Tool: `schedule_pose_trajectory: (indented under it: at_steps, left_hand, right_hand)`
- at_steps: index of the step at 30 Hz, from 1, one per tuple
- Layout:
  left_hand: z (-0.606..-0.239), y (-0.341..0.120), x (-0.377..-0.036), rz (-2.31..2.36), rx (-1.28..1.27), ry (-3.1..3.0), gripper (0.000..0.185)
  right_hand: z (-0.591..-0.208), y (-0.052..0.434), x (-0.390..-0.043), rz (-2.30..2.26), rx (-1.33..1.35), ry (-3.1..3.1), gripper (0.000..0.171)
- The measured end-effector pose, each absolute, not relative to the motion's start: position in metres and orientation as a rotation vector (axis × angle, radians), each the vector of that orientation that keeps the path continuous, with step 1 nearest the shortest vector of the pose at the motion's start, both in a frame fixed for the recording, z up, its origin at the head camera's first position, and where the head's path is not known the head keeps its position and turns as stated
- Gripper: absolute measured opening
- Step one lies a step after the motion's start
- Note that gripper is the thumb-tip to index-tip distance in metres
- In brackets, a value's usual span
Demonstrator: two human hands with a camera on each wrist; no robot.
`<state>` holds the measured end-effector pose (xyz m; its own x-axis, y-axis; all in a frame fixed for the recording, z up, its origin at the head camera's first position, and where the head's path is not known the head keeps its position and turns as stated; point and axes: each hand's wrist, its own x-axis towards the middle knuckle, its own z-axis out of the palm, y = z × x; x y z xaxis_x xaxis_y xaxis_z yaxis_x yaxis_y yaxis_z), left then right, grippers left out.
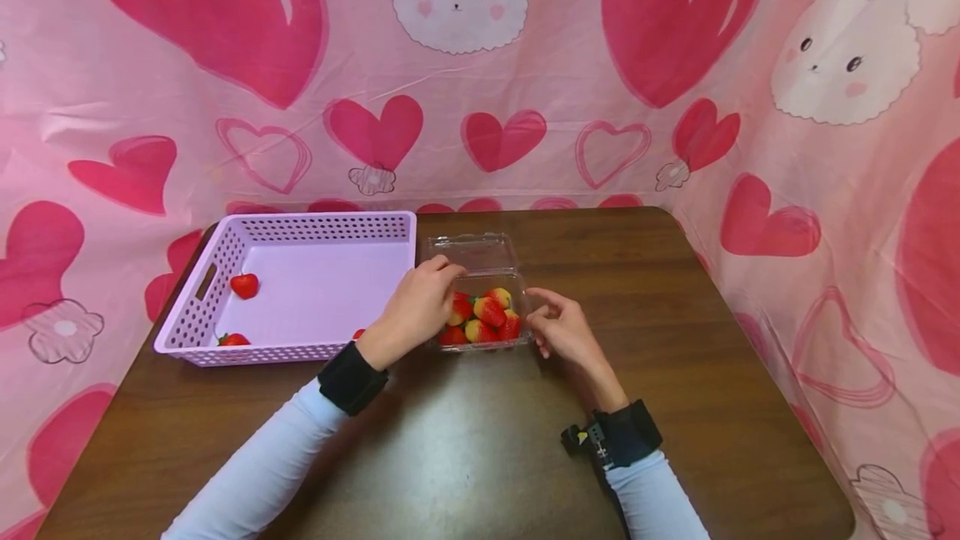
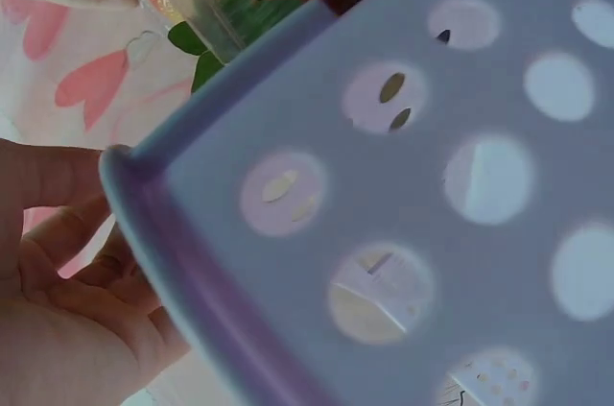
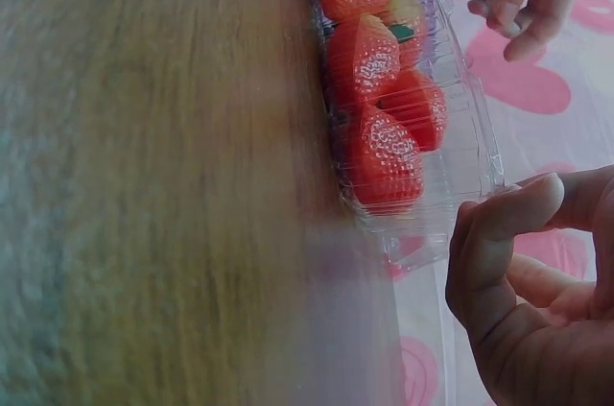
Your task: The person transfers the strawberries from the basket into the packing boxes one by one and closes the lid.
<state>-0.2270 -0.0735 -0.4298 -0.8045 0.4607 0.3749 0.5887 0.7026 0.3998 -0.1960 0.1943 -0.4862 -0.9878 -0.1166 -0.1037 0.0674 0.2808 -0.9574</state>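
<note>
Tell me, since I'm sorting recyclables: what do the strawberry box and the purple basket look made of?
The strawberry box looks like thin clear plastic: the berries show through its ribbed, glossy walls. The purple basket looks like moulded rigid plastic with a matt lilac finish, its walls pierced by even rows of round holes.

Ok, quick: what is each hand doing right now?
Left hand: open, fingers over the clear strawberry box, holding nothing visible.
Right hand: open, beside the box, holding nothing.

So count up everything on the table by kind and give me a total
Strawberries in the clear clamshell box: 5 visible
Strawberries in the lilac basket: 3, one half hidden by the left hand
Clear clamshell box: 1
Lilac basket: 1
Total: 10
</note>
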Motion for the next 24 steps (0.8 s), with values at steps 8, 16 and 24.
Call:
schedule_pose_trajectory:
  at_steps: [8, 16, 24]
  left_hand:
    - [-0.43, -0.085, -0.226, -0.669, -0.768, -2.649, 0.016]
    - [-0.424, -0.108, -0.225, -0.608, -0.667, -2.744, 0.009]
    - [-0.418, -0.126, -0.222, -0.566, -0.481, -2.96, 0.015]
  right_hand:
    - [-0.487, 0.195, -0.197, -1.807, -0.044, 2.374, 0.047]
    - [-0.486, 0.196, -0.197, -1.805, -0.045, 2.371, 0.047]
    - [-0.486, 0.195, -0.196, -1.813, -0.043, 2.365, 0.047]
